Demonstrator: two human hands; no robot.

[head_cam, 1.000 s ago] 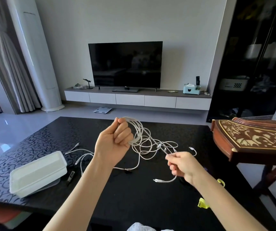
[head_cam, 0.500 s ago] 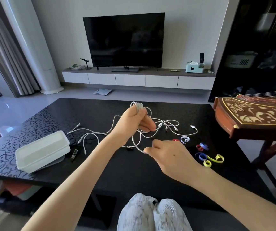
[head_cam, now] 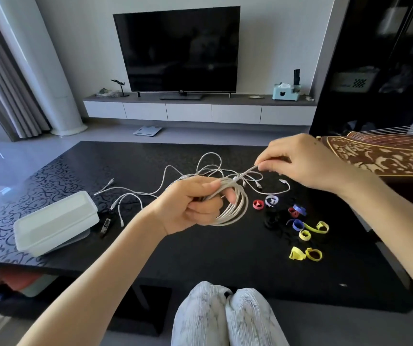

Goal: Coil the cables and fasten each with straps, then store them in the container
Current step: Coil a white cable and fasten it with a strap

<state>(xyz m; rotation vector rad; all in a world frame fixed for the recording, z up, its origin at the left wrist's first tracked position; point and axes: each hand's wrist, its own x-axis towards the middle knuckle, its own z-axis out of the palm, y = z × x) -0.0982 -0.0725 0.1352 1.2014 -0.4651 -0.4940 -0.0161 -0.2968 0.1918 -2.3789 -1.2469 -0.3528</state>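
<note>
The left hand [head_cam: 195, 203] grips a round coil [head_cam: 235, 212] of thin white cable. Its fingers are curled around several smooth loops bunched together, held above the middle of the black table [head_cam: 225, 260]. The right hand [head_cam: 297, 163] pinches a stretch of the same cable between thumb and fingertips, up and to the right of the coil, and the strand runs straight between the two hands. More white cables [head_cam: 130, 196] lie in loose, tangled curves on the tabletop behind and to the left, their small plugs spread apart. The table is glossy, with a swirling pattern across its left part. Near its left front corner sits the container [head_cam: 55, 221], a shallow rectangular box of cloudy plastic with rounded corners. To the right of the coil lie the straps [head_cam: 258, 204], short flat bands curled into small rings and hooks in red, white, blue and yellow, scattered close together. A carved wooden string instrument [head_cam: 387, 158] stands at the table's right side.
</note>
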